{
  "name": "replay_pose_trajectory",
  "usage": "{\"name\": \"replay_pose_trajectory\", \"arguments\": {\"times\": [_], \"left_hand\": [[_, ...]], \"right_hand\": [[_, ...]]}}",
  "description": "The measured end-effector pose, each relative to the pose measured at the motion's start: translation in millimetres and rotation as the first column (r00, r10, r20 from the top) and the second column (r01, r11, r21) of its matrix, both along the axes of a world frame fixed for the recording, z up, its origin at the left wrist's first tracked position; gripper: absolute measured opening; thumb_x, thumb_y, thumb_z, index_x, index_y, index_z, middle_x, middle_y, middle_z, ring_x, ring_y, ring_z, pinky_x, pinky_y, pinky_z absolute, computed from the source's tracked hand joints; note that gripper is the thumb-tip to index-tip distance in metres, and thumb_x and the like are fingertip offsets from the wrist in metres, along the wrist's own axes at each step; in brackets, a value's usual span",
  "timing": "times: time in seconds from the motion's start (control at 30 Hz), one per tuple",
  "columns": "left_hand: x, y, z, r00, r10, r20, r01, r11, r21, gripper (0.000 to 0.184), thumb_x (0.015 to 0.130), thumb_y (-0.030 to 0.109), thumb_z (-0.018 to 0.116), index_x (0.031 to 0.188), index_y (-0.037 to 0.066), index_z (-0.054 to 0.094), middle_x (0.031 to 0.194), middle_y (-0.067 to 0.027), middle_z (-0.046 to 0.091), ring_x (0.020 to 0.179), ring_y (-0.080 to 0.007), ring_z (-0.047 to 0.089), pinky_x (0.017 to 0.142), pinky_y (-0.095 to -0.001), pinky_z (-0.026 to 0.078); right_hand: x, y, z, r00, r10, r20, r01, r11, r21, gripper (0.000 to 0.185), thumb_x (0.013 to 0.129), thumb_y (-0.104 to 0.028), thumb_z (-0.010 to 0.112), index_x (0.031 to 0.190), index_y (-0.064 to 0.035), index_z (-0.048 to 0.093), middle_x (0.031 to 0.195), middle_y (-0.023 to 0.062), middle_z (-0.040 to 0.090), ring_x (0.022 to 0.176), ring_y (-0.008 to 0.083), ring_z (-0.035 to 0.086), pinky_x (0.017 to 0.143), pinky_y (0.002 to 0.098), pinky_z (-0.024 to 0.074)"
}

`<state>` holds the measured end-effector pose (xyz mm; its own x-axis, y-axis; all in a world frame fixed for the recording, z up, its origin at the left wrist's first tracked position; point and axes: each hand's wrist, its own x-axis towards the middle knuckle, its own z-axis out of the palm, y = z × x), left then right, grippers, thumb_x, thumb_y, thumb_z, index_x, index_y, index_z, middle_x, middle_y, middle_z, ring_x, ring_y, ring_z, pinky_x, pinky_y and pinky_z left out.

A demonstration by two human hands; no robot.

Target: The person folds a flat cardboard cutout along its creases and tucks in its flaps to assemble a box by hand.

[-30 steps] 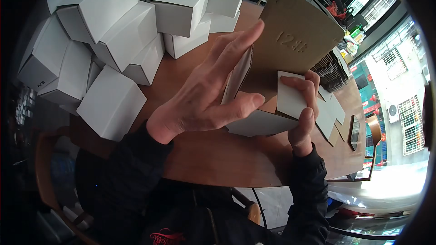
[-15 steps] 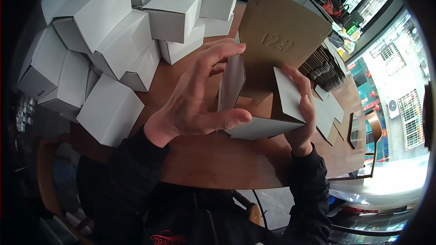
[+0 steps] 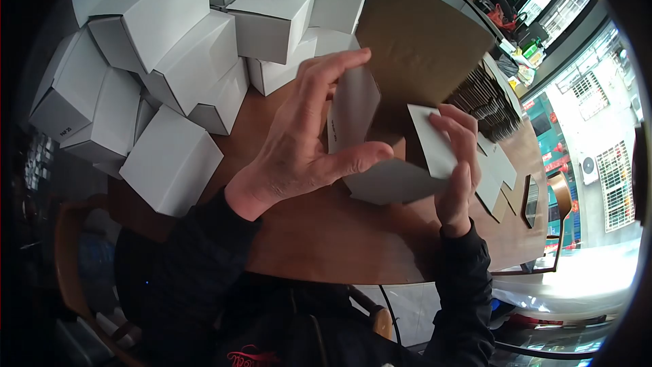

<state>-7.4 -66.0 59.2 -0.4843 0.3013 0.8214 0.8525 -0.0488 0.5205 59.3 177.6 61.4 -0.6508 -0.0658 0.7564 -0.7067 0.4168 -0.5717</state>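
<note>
A partly folded cardboard box (image 3: 421,41), white outside and brown inside, stands on the table with its large lid panel raised at the back. Its front panel (image 3: 394,182) leans outward, blurred by motion. My left hand (image 3: 292,136) is beside the left side panel (image 3: 354,105), index finger stretched along its top and thumb apart from it above the front panel. On the other side, my right hand (image 3: 460,160) curls its fingers over the right side flap (image 3: 431,139), with the palm along its outer side.
White closed boxes (image 3: 170,160) are piled at the left of the brown table (image 3: 326,245). A stack of flat cardboard blanks (image 3: 485,98) stands at the back right, with loose flat pieces (image 3: 494,177) and a dark phone-like slab (image 3: 530,197) nearer. A wooden chair (image 3: 560,207) is at the right.
The front panel has tipped outward and the box's side panels have shifted. Both my hands moved slightly right; my right fingers rose higher on the flap. The camera view shifted a little.
</note>
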Motion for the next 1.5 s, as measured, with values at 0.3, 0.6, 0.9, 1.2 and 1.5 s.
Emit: {"name": "replay_pose_trajectory", "arguments": {"times": [0.3, 0.6, 0.9, 1.2, 1.5], "left_hand": [[27.3, 18.4, -0.5, 0.897, 0.344, -0.279, -0.378, 0.923, -0.078, 0.085, 0.081, 0.031, 0.090, 0.154, 0.014, 0.049, 0.134, -0.0134, 0.055, 0.096, -0.0243, 0.064, 0.064, -0.0304, 0.056], [44.9, 20.0, -5.1, 0.909, 0.210, -0.361, -0.239, 0.970, -0.037, 0.089, 0.075, 0.033, 0.094, 0.151, 0.014, 0.054, 0.125, -0.0169, 0.058, 0.079, -0.0251, 0.066, 0.056, -0.0320, 0.054], [4.3, 15.9, 14.2, 0.931, -0.251, 0.263, 0.156, 0.929, 0.334, 0.138, 0.059, 0.066, 0.096, 0.167, 0.014, 0.028, 0.151, -0.0151, 0.050, 0.129, -0.0312, 0.057, 0.111, -0.0498, 0.043], [-6.9, 17.8, 12.9, 0.881, -0.473, 0.008, 0.472, 0.879, -0.061, 0.165, 0.045, 0.066, 0.101, 0.173, 0.017, 0.009, 0.156, -0.0165, 0.045, 0.137, -0.0341, 0.051, 0.117, -0.0547, 0.036], [9.3, 2.4, 13.8, 0.965, -0.260, -0.044, 0.252, 0.959, -0.131, 0.162, 0.047, 0.064, 0.100, 0.172, 0.015, 0.009, 0.157, -0.0175, 0.044, 0.137, -0.0352, 0.050, 0.116, -0.0543, 0.038]], "right_hand": [[2.1, -5.3, 19.6, 0.847, -0.518, -0.121, 0.531, 0.832, 0.158, 0.047, 0.112, -0.037, 0.042, 0.121, 0.0007, 0.068, 0.125, 0.0157, 0.061, 0.115, 0.0308, 0.057, 0.104, 0.0478, 0.0436], [7.1, -17.6, 21.2, 0.969, -0.079, -0.235, 0.138, 0.959, 0.246, 0.048, 0.105, -0.045, 0.050, 0.110, -0.0038, 0.073, 0.132, 0.0176, 0.065, 0.126, 0.0383, 0.056, 0.115, 0.0568, 0.0336], [10.3, -9.4, 21.7, 0.997, 0.070, -0.045, -0.057, 0.968, 0.243, 0.045, 0.102, -0.041, 0.055, 0.095, -0.0023, 0.076, 0.131, 0.0192, 0.067, 0.134, 0.0397, 0.052, 0.121, 0.0605, 0.0265], [13.5, -16.8, 25.3, 0.973, 0.230, -0.013, -0.230, 0.972, 0.041, 0.032, 0.098, -0.032, 0.065, 0.088, -0.0028, 0.075, 0.124, 0.0180, 0.069, 0.130, 0.0380, 0.057, 0.124, 0.0596, 0.0243], [28.1, -19.7, 33.4, 0.980, 0.197, 0.024, -0.198, 0.979, 0.049, 0.020, 0.091, -0.020, 0.075, 0.097, -0.0009, 0.071, 0.111, 0.0150, 0.071, 0.113, 0.0332, 0.064, 0.124, 0.0552, 0.0281]]}}
